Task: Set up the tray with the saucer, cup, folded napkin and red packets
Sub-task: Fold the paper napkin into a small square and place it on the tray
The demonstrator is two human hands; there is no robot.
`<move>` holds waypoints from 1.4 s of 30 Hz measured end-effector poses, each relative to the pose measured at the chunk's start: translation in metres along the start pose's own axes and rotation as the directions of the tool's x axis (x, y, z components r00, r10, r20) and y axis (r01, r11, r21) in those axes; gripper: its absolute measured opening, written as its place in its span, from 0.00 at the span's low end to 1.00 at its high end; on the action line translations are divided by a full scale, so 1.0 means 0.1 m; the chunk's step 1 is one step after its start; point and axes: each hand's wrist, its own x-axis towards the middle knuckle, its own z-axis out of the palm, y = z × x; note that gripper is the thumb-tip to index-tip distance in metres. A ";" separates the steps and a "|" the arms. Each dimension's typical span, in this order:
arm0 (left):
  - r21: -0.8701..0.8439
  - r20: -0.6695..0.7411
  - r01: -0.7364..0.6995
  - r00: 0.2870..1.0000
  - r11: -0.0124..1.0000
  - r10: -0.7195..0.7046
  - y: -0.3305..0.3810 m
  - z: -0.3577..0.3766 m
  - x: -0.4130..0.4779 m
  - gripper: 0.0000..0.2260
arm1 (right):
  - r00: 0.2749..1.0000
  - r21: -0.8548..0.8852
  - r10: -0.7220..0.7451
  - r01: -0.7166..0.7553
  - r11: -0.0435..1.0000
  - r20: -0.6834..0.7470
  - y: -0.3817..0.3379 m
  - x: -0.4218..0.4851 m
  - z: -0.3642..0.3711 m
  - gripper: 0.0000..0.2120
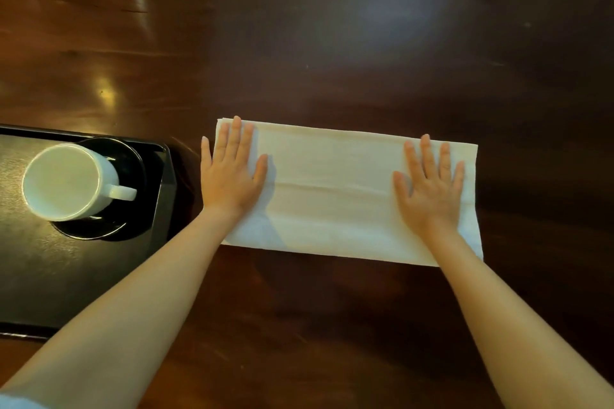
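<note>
A white napkin [335, 189] lies folded into a long rectangle on the dark wooden table, right of the tray. My left hand [231, 173] presses flat on its left end, fingers spread. My right hand [430, 189] presses flat on its right end, fingers apart too. Neither hand holds anything. At the left, a black tray [40, 276] carries a black saucer [133, 163] with a white cup [66, 183] standing on it, handle pointing right. No red packets are in view.
The dark glossy wooden table [365, 43] stretches behind and to the right of the napkin. The tray's raised right rim [164, 186] sits just left of my left hand.
</note>
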 end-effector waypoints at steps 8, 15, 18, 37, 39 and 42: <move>-0.057 -0.095 -0.192 0.978 0.980 0.186 1.36 0.05 -0.35 0.25 | 1.000 -0.005 -0.005 0.004 1.000 -0.022 0.02 0.01 0.02 0.29; 0.031 -0.007 -0.234 0.972 0.972 0.235 0.99 0.35 -0.67 0.27 | 0.998 0.009 -0.030 0.031 0.999 -0.054 0.05 0.02 0.04 0.27; 0.027 -0.011 -0.135 0.991 0.990 0.136 0.49 0.29 -0.69 0.28 | 0.997 0.019 -0.033 0.034 0.999 -0.063 0.06 0.00 0.05 0.27; 0.022 -0.032 -0.023 0.999 1.000 0.023 -0.02 0.23 -0.79 0.29 | 0.931 0.002 -0.364 0.365 0.931 0.036 -1.46 -0.61 0.26 0.27; 0.012 -0.036 -0.030 0.999 0.999 0.030 -0.04 0.22 -0.78 0.29 | 0.952 -0.003 -0.307 0.307 0.952 0.022 -1.15 -0.61 0.25 0.27; -0.010 -0.029 -0.053 0.998 0.999 0.052 -0.06 0.19 -0.79 0.29 | 0.980 -0.019 -0.200 0.200 0.980 0.022 -0.52 -0.64 0.20 0.28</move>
